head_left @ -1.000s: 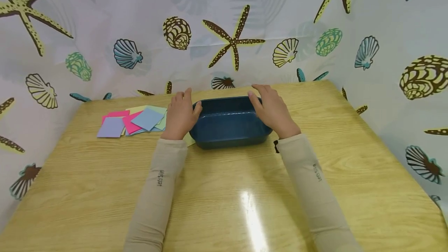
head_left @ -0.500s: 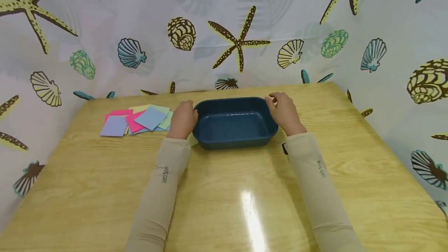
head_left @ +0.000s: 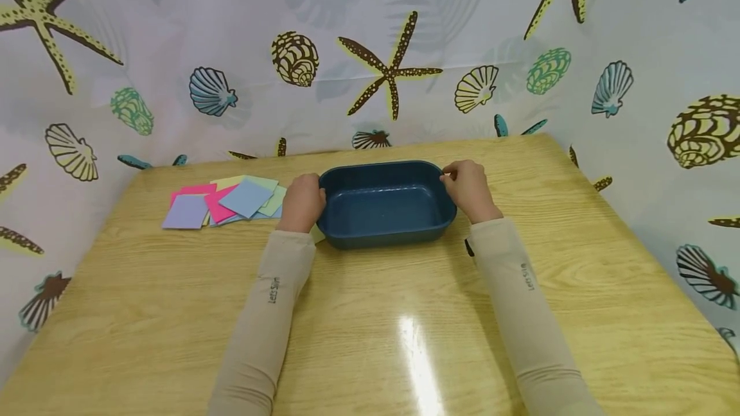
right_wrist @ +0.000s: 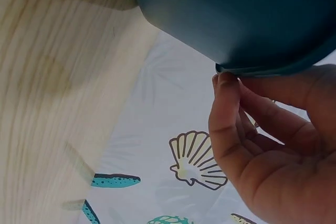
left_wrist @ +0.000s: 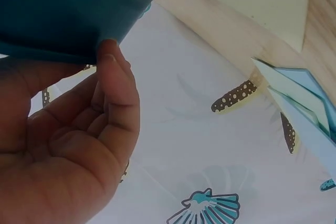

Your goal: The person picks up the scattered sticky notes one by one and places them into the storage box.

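Note:
A dark blue oblong baking dish (head_left: 384, 204) with rounded corners stands upright toward the back of the table, nothing visible inside it. My left hand (head_left: 302, 204) pinches its left rim, thumb over the edge and fingers curled beneath, which the left wrist view shows from below against the dish's outer wall (left_wrist: 68, 14). At the opposite end my right hand (head_left: 471, 191) pinches the right rim the same way. In the right wrist view the fingertips of that hand (right_wrist: 273, 140) sit right under the lip of the dish (right_wrist: 236, 19).
Left of the dish lies a loose spread of pink, blue, green and lilac paper squares (head_left: 231, 201). A pale yellow sheet (head_left: 317, 234) peeks out by the dish's left end. Behind the wooden table (head_left: 370, 313) hangs a white curtain (head_left: 248, 31) printed with shells and starfish.
Both hands have come down from above the dish's ends and moved outward slightly, and now grip its two rims. The paper squares have stayed in place.

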`<state>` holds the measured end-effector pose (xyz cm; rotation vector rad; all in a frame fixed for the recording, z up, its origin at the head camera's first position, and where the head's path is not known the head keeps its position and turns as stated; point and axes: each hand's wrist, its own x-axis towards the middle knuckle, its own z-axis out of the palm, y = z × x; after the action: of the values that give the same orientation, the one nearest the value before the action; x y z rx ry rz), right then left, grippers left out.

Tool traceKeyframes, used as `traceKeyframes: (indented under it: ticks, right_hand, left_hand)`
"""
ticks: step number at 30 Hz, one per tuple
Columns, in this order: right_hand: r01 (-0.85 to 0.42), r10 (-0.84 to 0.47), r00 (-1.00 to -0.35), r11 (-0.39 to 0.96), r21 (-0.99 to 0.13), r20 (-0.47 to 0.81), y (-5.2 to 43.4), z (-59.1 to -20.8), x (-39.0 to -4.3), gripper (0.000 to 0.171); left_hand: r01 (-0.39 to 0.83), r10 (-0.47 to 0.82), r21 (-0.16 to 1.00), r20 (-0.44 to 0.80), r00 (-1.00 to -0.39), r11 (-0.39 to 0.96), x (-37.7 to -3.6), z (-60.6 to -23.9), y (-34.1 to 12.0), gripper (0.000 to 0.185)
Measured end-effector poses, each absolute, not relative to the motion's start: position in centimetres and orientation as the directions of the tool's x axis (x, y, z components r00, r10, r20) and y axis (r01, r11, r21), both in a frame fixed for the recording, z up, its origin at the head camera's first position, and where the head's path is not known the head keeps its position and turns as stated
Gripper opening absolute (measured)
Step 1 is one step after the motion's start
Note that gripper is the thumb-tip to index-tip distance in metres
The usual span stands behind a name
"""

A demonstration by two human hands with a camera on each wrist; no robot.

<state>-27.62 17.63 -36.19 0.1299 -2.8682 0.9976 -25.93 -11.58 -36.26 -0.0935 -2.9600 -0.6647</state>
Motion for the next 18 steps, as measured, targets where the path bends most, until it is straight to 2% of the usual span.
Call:
traceKeyframes:
  ticks: [12,18]
  right_hand:
    - [-0.102,-0.055,-0.994,0.777,-0.621,0.095,17.65,-35.86,-27.24,0.024]
    - [-0.093,-0.075,-0.996,0.797,-0.597,0.054,17.88,-35.22,-26.79,0.025]
  left_hand:
    - [0.104,0.046,0.415,0.147,-0.988,0.904,-25.43,-36.4,-11.76,0.018]
    - [0.074,0.036,0.415,0.099,-0.994,0.907,-25.26,-36.3,-11.64,0.019]
